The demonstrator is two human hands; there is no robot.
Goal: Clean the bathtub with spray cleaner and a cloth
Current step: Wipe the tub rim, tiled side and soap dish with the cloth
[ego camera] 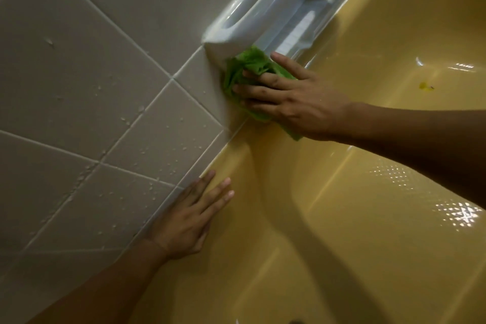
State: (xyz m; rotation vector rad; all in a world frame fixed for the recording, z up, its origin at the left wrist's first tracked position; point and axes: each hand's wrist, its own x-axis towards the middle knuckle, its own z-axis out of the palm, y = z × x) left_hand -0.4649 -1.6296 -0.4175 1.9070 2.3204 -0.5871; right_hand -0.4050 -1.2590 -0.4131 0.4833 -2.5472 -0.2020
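A yellow bathtub point(355, 218) fills the right and lower part of the view. My right hand point(292, 102) presses a crumpled green cloth point(244, 68) with straight, spread fingers against the tub's rim, where it meets the tiled wall and the foot of a white ceramic fixture point(263, 8). My left hand point(189, 221) lies flat with straight fingers on the yellow rim, lower along the wall, holding nothing. No spray bottle is in view.
The grey tiled wall point(92, 87) on the left carries water droplets and white grout lines. A small yellow-brown spot point(425, 86) sits on the tub's inner surface at the upper right. Bright light reflections mark the tub floor point(457, 216).
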